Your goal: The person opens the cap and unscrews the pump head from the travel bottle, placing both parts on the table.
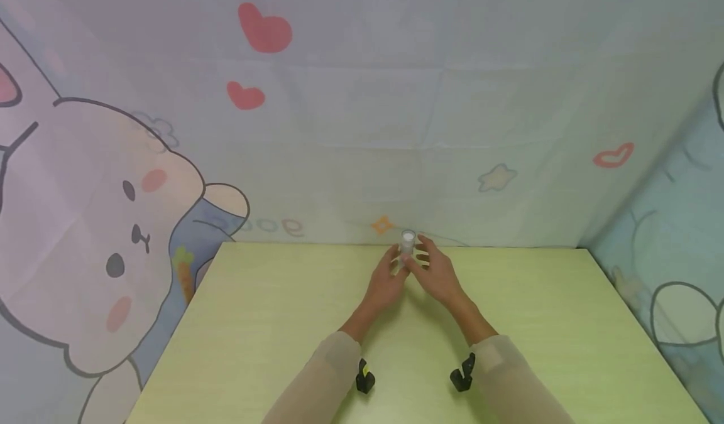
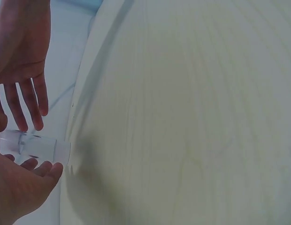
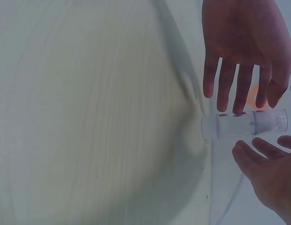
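A small clear plastic tube (image 1: 408, 243) with a whitish end stands upright between the two hands near the table's back edge. My left hand (image 1: 387, 284) has its fingertips at the tube's left side, and my right hand (image 1: 440, 278) curves round from the right with its thumb across the front. In the right wrist view the tube (image 3: 235, 125) lies sideways, its frosted end at the table's edge line. Long fingers of the left hand (image 3: 246, 40) reach it there. The left wrist view shows part of the tube (image 2: 40, 146) beside the left hand's bent fingers.
A pale yellow-green table (image 1: 271, 311) stretches around the hands. Right behind it hangs a cloth backdrop (image 1: 362, 110) with printed hearts and a large rabbit (image 1: 96, 223). Black devices (image 1: 365, 379) sit at both sleeve cuffs.
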`<action>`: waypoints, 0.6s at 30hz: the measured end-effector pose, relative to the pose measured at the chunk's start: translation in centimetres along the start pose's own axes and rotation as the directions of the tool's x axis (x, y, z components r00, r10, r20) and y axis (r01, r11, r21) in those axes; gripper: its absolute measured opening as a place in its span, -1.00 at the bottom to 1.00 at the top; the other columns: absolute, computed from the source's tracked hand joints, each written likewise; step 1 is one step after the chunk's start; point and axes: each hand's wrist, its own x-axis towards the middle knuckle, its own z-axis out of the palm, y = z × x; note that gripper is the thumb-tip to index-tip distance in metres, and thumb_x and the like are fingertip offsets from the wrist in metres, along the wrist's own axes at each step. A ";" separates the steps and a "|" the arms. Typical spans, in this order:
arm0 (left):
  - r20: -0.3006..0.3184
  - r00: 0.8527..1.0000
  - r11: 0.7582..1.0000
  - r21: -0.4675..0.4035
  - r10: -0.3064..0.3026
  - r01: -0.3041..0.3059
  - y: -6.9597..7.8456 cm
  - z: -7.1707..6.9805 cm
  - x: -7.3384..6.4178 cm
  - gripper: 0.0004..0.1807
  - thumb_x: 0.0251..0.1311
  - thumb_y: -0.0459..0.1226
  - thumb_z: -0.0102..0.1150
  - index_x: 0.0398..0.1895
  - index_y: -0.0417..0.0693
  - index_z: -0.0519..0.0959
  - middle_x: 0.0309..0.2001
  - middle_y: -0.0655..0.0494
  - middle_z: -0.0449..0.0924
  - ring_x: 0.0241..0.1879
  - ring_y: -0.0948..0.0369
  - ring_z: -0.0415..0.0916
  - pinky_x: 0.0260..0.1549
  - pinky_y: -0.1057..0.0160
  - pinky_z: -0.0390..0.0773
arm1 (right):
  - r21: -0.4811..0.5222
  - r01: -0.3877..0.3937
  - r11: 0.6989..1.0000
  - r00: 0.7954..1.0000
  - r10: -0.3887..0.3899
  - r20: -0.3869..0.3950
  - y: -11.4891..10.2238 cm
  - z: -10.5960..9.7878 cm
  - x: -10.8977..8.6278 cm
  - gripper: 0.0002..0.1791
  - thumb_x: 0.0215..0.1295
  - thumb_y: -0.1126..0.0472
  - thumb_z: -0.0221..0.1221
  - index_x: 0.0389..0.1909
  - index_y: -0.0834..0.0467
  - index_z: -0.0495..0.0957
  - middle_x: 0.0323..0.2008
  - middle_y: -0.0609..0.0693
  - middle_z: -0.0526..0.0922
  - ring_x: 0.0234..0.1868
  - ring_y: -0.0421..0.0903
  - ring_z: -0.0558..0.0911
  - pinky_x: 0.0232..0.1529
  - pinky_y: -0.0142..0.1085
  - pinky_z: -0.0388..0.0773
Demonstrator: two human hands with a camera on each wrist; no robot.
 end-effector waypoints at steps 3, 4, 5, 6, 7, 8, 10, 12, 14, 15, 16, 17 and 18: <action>0.005 1.000 1.000 0.012 -0.004 0.004 0.1 0.0 0.0 -0.19 0.61 0.08 0.00 0.71 -0.08 0.03 0.64 -0.15 0.14 0.54 -0.22 0.23 0.43 -0.23 0.40 | 0.021 -0.005 1.000 1.000 0.004 0.003 0.0 0.2 0.0 -0.18 0.59 0.00 0.20 0.64 0.27 0.09 0.43 0.44 0.40 0.33 0.45 0.53 0.28 0.20 0.58; 0.006 1.000 1.000 0.015 -0.007 0.007 0.2 -0.1 0.0 -0.19 0.61 0.09 0.00 0.71 -0.08 0.03 0.64 -0.15 0.12 0.54 -0.22 0.23 0.42 -0.23 0.40 | 0.023 -0.005 1.000 1.000 0.005 0.006 -0.1 0.2 0.0 -0.18 0.59 -0.01 0.20 0.64 0.26 0.09 0.44 0.43 0.40 0.34 0.45 0.53 0.28 0.20 0.59; 0.008 1.000 1.000 0.021 -0.011 0.011 0.2 -0.1 -0.1 -0.18 0.61 0.09 0.00 0.72 -0.07 0.02 0.65 -0.15 0.10 0.54 -0.22 0.22 0.42 -0.24 0.40 | 0.025 -0.003 1.000 1.000 0.002 0.008 -0.1 0.2 0.0 -0.17 0.59 -0.03 0.20 0.64 0.26 0.09 0.44 0.42 0.40 0.35 0.43 0.52 0.29 0.19 0.58; 0.014 1.000 1.000 0.026 -0.015 0.014 0.2 -0.1 -0.1 -0.17 0.61 0.10 0.00 0.72 -0.06 0.01 0.66 -0.15 0.07 0.55 -0.21 0.21 0.43 -0.25 0.38 | 0.025 0.000 1.000 1.000 -0.001 0.011 -0.1 0.3 0.0 -0.17 0.59 -0.04 0.19 0.64 0.26 0.08 0.44 0.41 0.40 0.36 0.42 0.52 0.29 0.19 0.58; 0.019 1.000 0.999 0.033 -0.018 0.017 0.2 -0.1 -0.1 -0.17 0.60 0.10 -0.01 0.73 -0.05 -0.01 0.67 -0.14 0.05 0.56 -0.20 0.20 0.44 -0.26 0.36 | 0.025 0.000 1.000 1.000 0.000 0.014 -0.1 0.3 0.1 -0.16 0.59 -0.07 0.19 0.64 0.25 0.08 0.45 0.40 0.40 0.37 0.41 0.52 0.30 0.19 0.57; 0.027 0.999 0.999 0.037 -0.020 0.019 0.3 -0.1 -0.1 -0.17 0.61 0.10 -0.01 0.73 -0.03 -0.02 0.68 -0.14 0.02 0.57 -0.20 0.18 0.45 -0.28 0.33 | 0.029 -0.001 1.000 1.000 0.001 0.016 -0.1 0.4 0.1 -0.15 0.59 -0.09 0.19 0.64 0.24 0.08 0.45 0.39 0.40 0.38 0.39 0.51 0.31 0.19 0.56; 0.037 0.999 0.999 0.041 -0.019 0.018 0.3 -0.1 -0.1 -0.17 0.61 0.10 -0.02 0.74 -0.01 -0.04 0.68 -0.13 0.01 0.59 -0.18 0.14 0.47 -0.31 0.27 | 0.025 -0.002 1.000 1.000 0.002 0.017 -0.1 0.5 0.1 -0.13 0.58 -0.14 0.18 0.65 0.22 0.07 0.46 0.37 0.39 0.39 0.38 0.51 0.32 0.20 0.56; 0.047 0.999 0.999 0.050 -0.017 0.014 0.3 -0.1 -0.1 -0.16 0.61 0.11 -0.03 0.74 -0.01 -0.05 0.69 -0.11 0.01 0.60 -0.16 0.11 0.50 -0.32 0.22 | 0.027 -0.009 1.000 1.000 0.008 0.015 -0.1 0.5 0.1 -0.13 0.58 -0.17 0.18 0.65 0.20 0.08 0.46 0.36 0.40 0.38 0.38 0.51 0.31 0.20 0.56; 0.051 0.999 0.999 0.050 -0.011 0.009 0.3 -0.1 -0.1 -0.17 0.61 0.10 -0.03 0.74 -0.01 -0.05 0.68 -0.11 0.02 0.61 -0.16 0.09 0.50 -0.32 0.22 | 0.030 -0.012 0.999 1.000 0.012 0.019 -0.2 0.6 0.0 -0.13 0.57 -0.17 0.18 0.65 0.18 0.08 0.46 0.36 0.39 0.37 0.39 0.52 0.28 0.21 0.58; 0.051 0.999 0.999 0.051 -0.010 0.007 0.3 -0.1 -0.1 -0.17 0.61 0.10 -0.03 0.74 -0.01 -0.04 0.68 -0.10 0.02 0.61 -0.16 0.08 0.50 -0.30 0.23 | 0.027 -0.014 1.000 1.000 0.014 0.019 -0.1 0.6 0.0 -0.13 0.58 -0.18 0.18 0.66 0.17 0.08 0.46 0.35 0.39 0.37 0.40 0.52 0.27 0.21 0.59; 0.051 0.999 0.999 0.051 -0.008 0.005 0.3 -0.1 -0.1 -0.17 0.61 0.10 -0.03 0.74 -0.02 -0.04 0.68 -0.10 0.02 0.62 -0.15 0.08 0.50 -0.29 0.25 | 0.028 -0.015 0.999 1.000 0.015 0.020 -0.1 0.6 0.0 -0.13 0.57 -0.18 0.18 0.66 0.17 0.08 0.46 0.35 0.39 0.36 0.40 0.52 0.26 0.21 0.60; 0.052 0.999 0.999 0.050 -0.004 0.002 0.3 -0.1 -0.1 -0.17 0.62 0.10 -0.03 0.74 -0.03 -0.04 0.68 -0.10 0.02 0.62 -0.15 0.07 0.49 -0.27 0.26 | 0.032 -0.016 0.999 1.000 0.015 0.022 -0.1 0.6 0.0 -0.13 0.57 -0.18 0.18 0.66 0.16 0.08 0.47 0.34 0.39 0.37 0.40 0.52 0.26 0.20 0.60; 0.054 0.999 0.999 0.048 -0.002 0.000 0.3 -0.1 -0.1 -0.17 0.62 0.10 -0.04 0.74 -0.03 -0.04 0.68 -0.10 0.02 0.62 -0.15 0.07 0.49 -0.26 0.28 | 0.032 -0.013 0.999 1.000 0.012 0.025 -0.1 0.6 0.0 -0.13 0.58 -0.18 0.18 0.66 0.16 0.08 0.47 0.35 0.38 0.37 0.41 0.51 0.27 0.20 0.60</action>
